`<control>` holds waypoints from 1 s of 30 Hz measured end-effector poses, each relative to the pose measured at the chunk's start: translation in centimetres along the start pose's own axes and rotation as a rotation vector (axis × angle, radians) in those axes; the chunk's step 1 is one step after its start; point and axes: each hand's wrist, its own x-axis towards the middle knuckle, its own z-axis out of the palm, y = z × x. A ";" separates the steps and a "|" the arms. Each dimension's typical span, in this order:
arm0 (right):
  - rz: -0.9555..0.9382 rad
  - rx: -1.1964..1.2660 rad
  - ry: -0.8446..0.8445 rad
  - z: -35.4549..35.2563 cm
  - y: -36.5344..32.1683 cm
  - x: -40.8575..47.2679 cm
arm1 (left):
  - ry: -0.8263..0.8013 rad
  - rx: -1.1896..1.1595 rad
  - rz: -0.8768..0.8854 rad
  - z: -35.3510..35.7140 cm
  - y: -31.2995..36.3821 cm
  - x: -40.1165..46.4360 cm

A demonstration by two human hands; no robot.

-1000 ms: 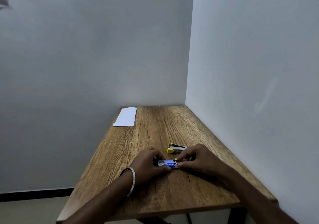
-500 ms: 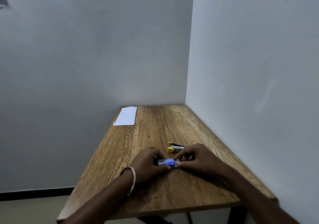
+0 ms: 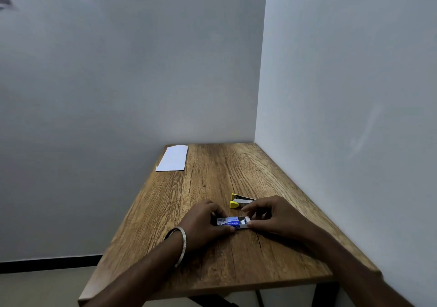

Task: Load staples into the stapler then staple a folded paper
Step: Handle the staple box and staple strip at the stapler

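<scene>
A small blue and white staple box [image 3: 233, 222] lies on the wooden table [image 3: 212, 271] between my two hands. My left hand [image 3: 203, 224] grips its left end; a metal bangle sits on that wrist. My right hand [image 3: 274, 216] pinches its right end, where a white inner tray shows slightly pulled out. Just beyond the box lies a small yellow and silver stapler [image 3: 240, 201], touched by neither hand. A white folded paper [image 3: 173, 158] rests at the table's far left corner.
The table stands in a room corner, with a wall [image 3: 343, 93] along its right edge and another behind it. Its left and near edges drop to the floor [image 3: 42, 290].
The box's white inner tray shows a little more at the right end. Both hands stay in place on the box. The stapler and paper have not moved.
</scene>
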 end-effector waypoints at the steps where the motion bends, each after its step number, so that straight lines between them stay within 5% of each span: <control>1: 0.000 -0.005 0.002 0.0 0.0 0.0 | 0.001 0.000 0.000 0.0 0.0 0.0; 30: -0.060 -0.016 0.012 1.3 -0.6 0.9 | 0.005 0.012 -0.007 0.0 0.2 0.0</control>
